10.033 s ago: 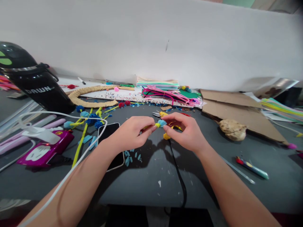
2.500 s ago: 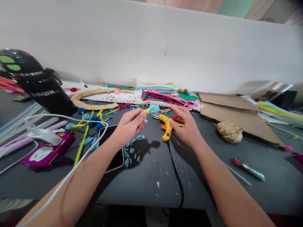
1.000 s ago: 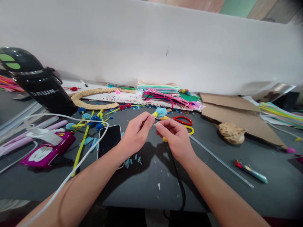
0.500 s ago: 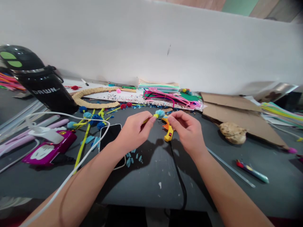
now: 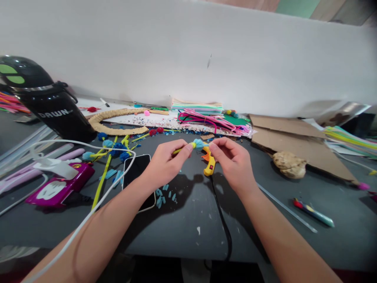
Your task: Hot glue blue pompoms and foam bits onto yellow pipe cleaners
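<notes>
The left hand is clamped, thumb against forefinger, on the yellow-green fuzzy stem of a light-blue tufted flower, which lies sideways in the air between the two hands, bloom toward the right. The right hand has its thumb and forefinger together on a small light-blue strip at the bloom's right side; whether strip and bloom are joined cannot be told.

Nearest the body, a white cable crosses over the left forearm, and a black rubbery cord runs up the dark grey counter to a yellow glue gun with an orange trigger, partly behind the right fingers. Right of the right forearm lie a clear slender rod and a pale teal pen with a red end. Under the left forearm is a black-screened phone in a white case, light-blue fuzzy snippets just beside it. To its left sits a glossy purple box with a white plug.

Farther back, left to right, stand a black bottle lettered DAWN, a tan wrapped open ring, a bundle of pink fuzzy stems and brown flat cardboard, before a plain white wall.
</notes>
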A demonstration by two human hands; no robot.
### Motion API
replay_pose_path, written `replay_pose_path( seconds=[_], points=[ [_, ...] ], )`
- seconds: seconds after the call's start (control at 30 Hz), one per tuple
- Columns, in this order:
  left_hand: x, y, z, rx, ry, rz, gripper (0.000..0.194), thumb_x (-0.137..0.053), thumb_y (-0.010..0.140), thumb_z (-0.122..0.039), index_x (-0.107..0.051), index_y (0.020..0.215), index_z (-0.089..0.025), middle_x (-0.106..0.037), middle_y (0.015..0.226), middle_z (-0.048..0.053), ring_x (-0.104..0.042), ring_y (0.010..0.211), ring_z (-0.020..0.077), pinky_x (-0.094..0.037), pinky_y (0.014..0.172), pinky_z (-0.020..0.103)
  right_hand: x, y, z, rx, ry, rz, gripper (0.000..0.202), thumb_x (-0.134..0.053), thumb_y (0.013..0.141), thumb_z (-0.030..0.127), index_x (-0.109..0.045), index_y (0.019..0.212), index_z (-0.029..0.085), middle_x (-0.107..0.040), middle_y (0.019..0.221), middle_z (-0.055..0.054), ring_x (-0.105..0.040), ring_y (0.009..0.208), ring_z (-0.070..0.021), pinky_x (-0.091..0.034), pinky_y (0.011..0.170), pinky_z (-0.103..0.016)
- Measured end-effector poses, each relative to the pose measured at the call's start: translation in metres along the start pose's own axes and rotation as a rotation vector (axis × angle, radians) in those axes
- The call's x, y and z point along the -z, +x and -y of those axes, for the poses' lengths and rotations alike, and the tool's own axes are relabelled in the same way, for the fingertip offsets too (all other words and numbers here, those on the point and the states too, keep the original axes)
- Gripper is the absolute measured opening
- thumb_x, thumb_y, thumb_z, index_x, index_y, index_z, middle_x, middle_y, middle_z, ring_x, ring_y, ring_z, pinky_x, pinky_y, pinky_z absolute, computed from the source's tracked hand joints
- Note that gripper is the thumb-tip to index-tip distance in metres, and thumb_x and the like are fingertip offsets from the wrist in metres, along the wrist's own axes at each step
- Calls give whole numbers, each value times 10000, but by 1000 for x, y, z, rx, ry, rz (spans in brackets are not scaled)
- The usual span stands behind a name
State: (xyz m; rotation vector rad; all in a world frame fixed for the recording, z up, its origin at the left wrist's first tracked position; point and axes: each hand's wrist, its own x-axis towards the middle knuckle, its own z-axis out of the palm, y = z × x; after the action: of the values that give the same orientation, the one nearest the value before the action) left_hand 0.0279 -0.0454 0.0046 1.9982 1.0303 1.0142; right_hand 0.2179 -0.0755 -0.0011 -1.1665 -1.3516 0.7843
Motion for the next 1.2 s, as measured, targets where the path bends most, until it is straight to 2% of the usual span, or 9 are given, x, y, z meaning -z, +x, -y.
replay_pose_path(
  seconds=[0.2, 0.4, 0.67, 0.97, 1.2],
  points=[
    [0, 3, 1, 119, -194, 9, 412, -471, 943, -447, -529, 646, -168, -401, 527, -35, -356, 476, 84, -269, 437, 216, 0, 1, 1, 5, 23, -53, 197, -688, 833, 393, -665, 864, 199, -622, 747, -5, -570, 636, -126, -529, 598, -251],
    [-1, 3, 2, 138, -233, -12, 416, -491, 932, -456, -568, 647, -163, -402, 497, -35, -351, 448, 81, -261, 423, 218, -1, 1, 1, 2, 20, -47, 203, -691, 828, 395, -669, 867, 197, -630, 747, -9, -578, 646, -130, -541, 624, -262],
    [1, 2, -1, 40, -60, -56, 337, -524, 930, -390, -588, 691, -161, -393, 544, -45, -328, 491, 73, -252, 461, 231, 1, 1, 0, 0, 44, -43, 201, -694, 829, 398, -671, 869, 202, -624, 759, -8, -577, 653, -127, -537, 610, -252],
    [2, 0, -3, -43, 0, 13, 313, -530, 931, -372, -595, 722, -149, -459, 613, -33, -368, 562, 82, -273, 512, 234, 2, -1, 1, 6, 0, 54, 220, -692, 833, 410, -667, 875, 196, -660, 840, -36, -639, 731, -172, -556, 675, -302],
    [0, -1, 1, -71, 25, 42, 315, -514, 942, -368, -570, 726, -147, -461, 637, -32, -386, 591, 82, -285, 543, 232, 0, -1, 0, 37, -13, 66, 194, -695, 839, 373, -680, 875, 183, -672, 864, -38, -625, 744, -159, -539, 679, -284]
  ],
)
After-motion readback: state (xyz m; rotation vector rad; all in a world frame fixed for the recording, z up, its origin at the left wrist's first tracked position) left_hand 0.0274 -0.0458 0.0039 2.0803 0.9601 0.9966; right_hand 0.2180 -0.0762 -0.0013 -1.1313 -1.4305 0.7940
